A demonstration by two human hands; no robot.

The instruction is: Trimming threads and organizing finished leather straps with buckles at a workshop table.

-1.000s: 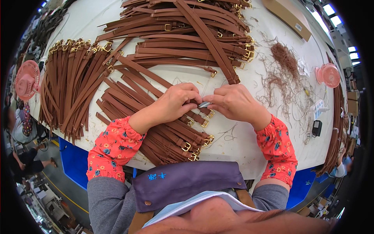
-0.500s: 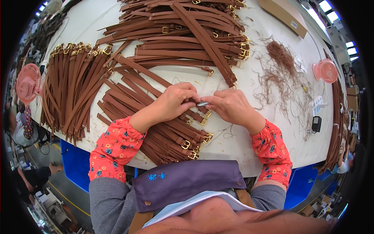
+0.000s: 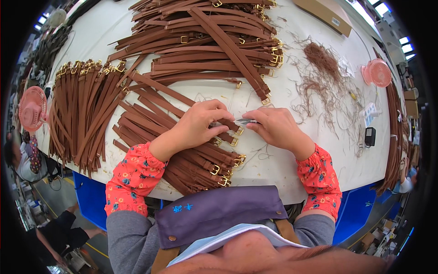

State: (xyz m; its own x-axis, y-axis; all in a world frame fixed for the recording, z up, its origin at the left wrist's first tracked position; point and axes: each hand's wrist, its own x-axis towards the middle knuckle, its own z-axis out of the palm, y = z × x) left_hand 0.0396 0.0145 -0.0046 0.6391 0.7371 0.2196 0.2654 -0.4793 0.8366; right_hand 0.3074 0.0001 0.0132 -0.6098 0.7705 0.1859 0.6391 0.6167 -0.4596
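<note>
A: ok, what's on the bench, biggest stuff first?

B: Big white worktable [image 3: 278, 171], then a wide heap of brown flat straps with gold buckles [image 3: 200, 59] across the far side. Next, a slanting pile of similar straps [image 3: 196, 162] nearer the person, and a fanned-out bundle of brown straps [image 3: 82, 116] over on the left. Then a messy tangle of thin brown thread [image 3: 321, 59] off to the right.

A: And the hands?

B: Left hand [image 3: 200, 121] has thumb and fingers pinched on one narrow brown strap [image 3: 232, 124], above the near pile's upper right edge. Right hand [image 3: 278, 128] is closed round a small silver-grey pointed metal tool [image 3: 246, 121], tip right by that strap. Can't tell if they touch tbh.

A: Smallest bit?

B: The square gold metal buckle [image 3: 240, 131] on the strap's end, just below the tool.
</note>
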